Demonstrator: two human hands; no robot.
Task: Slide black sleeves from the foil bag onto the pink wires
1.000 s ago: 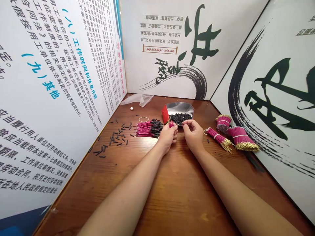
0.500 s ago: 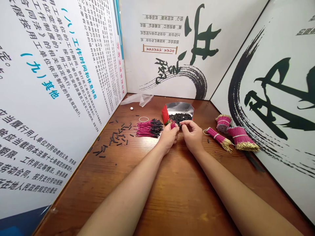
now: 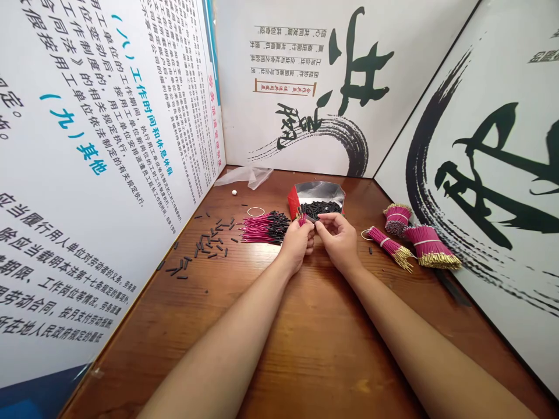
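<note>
Your left hand (image 3: 299, 243) is closed around a small bunch of pink wires (image 3: 301, 219), whose tips project upward above the fist. Your right hand (image 3: 339, 240) is set just beside it, thumb and forefinger brought together in a narrow pinch on a small dark piece (image 3: 310, 220); its exact form is too small to tell. Both hands are positioned over the worktop (image 3: 305, 331), at the near side of an open box (image 3: 293, 201) with a red outer wall and a silvery lining. The box contains a heap of short black tubes (image 3: 322, 207). To the left of your left hand lies a flat pile of black-ended wires (image 3: 265, 227), with their black ends facing your hand. A pale ring (image 3: 255, 212) lies just behind this pile. Further left, loose black tubes (image 3: 213, 240) are scattered on the worktop. At the rear left, observe a clear plastic bag (image 3: 250, 176) and a small white object (image 3: 234, 192) near it. To the right of your right hand, three banded bundles (image 3: 432, 244) of pink wires are grouped near the right panel (image 3: 493, 192); gold-coloured ends are visible on them.
</note>
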